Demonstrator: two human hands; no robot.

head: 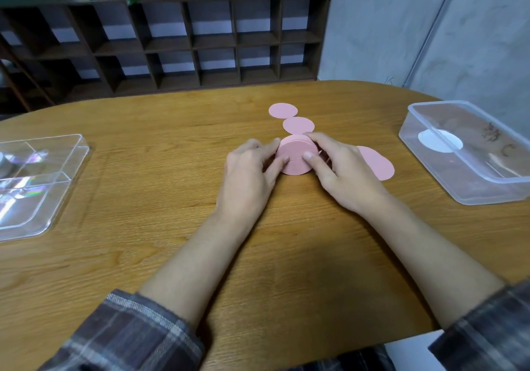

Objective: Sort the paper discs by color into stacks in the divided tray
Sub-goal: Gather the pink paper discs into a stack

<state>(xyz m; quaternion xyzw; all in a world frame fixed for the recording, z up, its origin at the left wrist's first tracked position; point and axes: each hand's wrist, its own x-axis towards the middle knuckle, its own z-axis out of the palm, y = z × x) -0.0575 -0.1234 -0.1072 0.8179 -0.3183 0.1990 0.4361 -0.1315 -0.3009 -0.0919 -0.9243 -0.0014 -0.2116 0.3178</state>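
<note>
A stack of pink paper discs (295,157) sits on the wooden table (143,170) at its middle. My left hand (249,175) grips the stack from the left, thumb on its top. From the right my right hand (341,170) grips the same stack, fingers curled round its far edge. Two loose pink discs lie just beyond, one (298,125) near and one (283,110) farther. Another pink disc (375,163) lies right of my right hand, partly hidden by it. The clear divided tray (57,187) stands at the left edge.
A clear plastic box (430,175) at the right holds white discs (440,140). A dark cubby shelf (172,41) stands behind the table. Checked sleeves cover both forearms near the front edge.
</note>
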